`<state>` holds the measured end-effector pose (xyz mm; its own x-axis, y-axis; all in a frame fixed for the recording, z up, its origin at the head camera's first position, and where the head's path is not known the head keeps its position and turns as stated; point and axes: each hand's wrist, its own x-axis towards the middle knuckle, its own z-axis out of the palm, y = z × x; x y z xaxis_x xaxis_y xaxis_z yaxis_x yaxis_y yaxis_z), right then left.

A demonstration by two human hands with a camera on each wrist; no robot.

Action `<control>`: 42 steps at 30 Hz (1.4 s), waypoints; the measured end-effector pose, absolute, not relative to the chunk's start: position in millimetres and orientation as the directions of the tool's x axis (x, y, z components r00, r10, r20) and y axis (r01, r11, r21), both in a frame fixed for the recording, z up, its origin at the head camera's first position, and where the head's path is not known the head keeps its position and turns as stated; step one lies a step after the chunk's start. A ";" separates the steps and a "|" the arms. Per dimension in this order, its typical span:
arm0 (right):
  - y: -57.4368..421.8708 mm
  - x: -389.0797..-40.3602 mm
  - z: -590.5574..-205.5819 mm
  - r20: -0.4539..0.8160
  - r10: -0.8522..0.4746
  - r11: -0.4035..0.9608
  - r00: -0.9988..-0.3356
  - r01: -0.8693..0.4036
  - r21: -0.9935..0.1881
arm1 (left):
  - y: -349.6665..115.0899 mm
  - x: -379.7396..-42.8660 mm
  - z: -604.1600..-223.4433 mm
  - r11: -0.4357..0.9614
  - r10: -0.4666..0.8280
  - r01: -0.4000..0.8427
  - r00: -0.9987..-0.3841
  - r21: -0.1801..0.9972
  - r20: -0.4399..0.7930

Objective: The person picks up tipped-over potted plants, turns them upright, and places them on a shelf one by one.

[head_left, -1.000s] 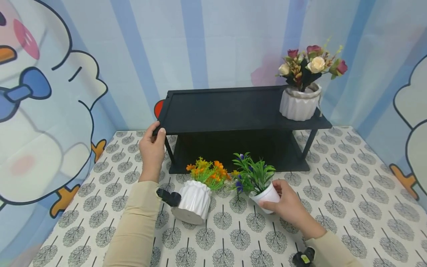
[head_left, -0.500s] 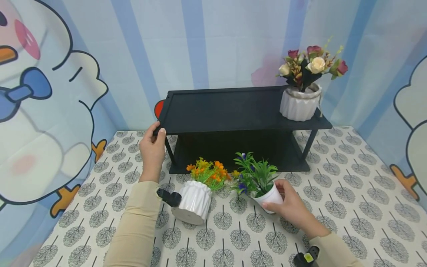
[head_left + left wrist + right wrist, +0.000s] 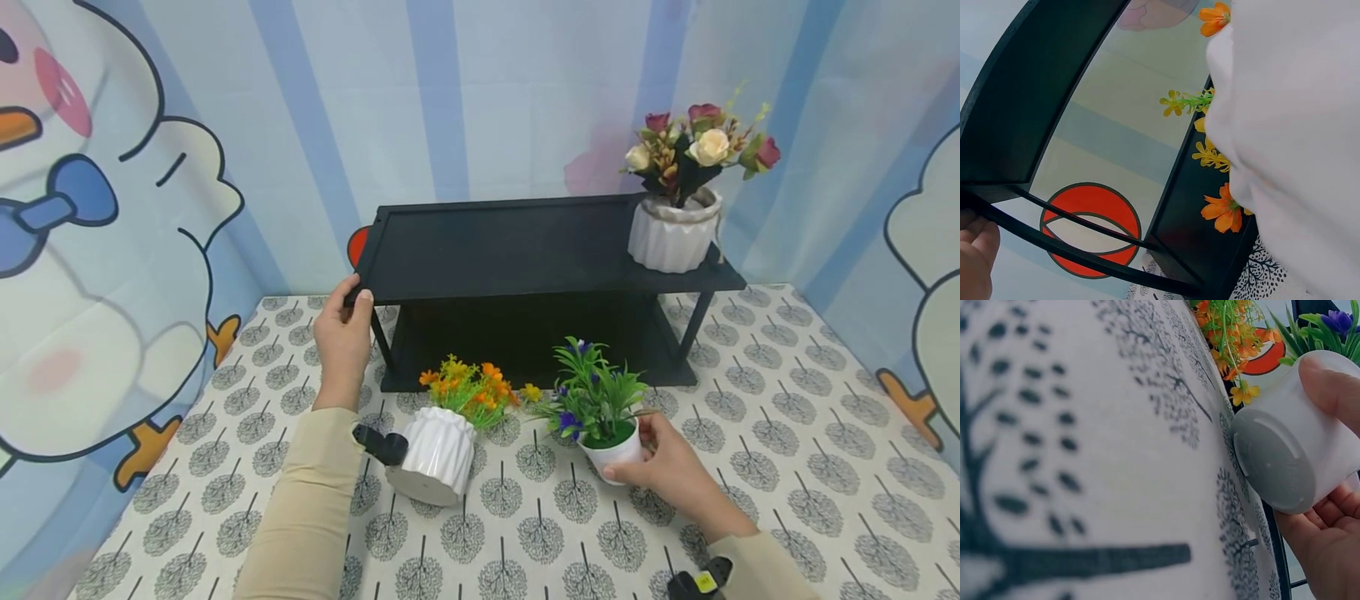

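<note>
My left hand (image 3: 345,342) grips the front left corner of a black two-tier shelf (image 3: 495,254), thumb and fingers around the top board's edge. My right hand (image 3: 675,471) holds a small white flowerpot (image 3: 617,456) between thumb and fingers. Green leaves and purple-blue flowers (image 3: 592,392) stand up from this pot, leaning a little left. In the right wrist view, the pot's round grey underside (image 3: 1275,462) shows. Between the hands, a fluted white pot (image 3: 437,446) lies tipped on the cloth, its orange and yellow flowers (image 3: 472,392) toward the shelf.
A fluted white pot (image 3: 671,237) with red and cream roses (image 3: 708,146) stands upright on the shelf's right end. The tree-patterned tablecloth (image 3: 502,533) spreads under everything. A cartoon-printed backdrop (image 3: 510,100) surrounds the table behind and at both sides.
My right hand has moved right with the small potted plant and turned it more upright, away from the orange flowers. The left hand stays on the shelf corner.
</note>
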<state>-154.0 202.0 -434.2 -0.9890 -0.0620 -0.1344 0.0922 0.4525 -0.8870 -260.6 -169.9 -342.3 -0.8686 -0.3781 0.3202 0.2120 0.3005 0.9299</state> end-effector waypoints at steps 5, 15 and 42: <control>202.2 -152.7 -431.7 -0.115 -0.040 0.490 -0.993 0.081 -0.868 | -169.6 -260.4 -343.4 0.310 -0.377 0.208 -0.869 0.928 0.321; 200.8 -150.4 -427.3 -0.117 -0.012 0.490 -0.993 0.096 -0.866 | -170.0 -258.8 -342.9 0.312 -0.375 0.187 -0.876 0.931 0.302; 188.9 -166.8 -365.0 0.201 0.064 0.376 -0.978 -0.163 -0.912 | -170.3 -261.7 -343.6 0.324 -0.377 0.196 -0.870 0.926 0.317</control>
<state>-166.8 188.9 -365.0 -0.9776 0.0640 0.2005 -0.1625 0.3757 -0.9124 -261.7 -170.3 -343.6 -0.8703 -0.3773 0.3166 0.1964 0.3237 0.9256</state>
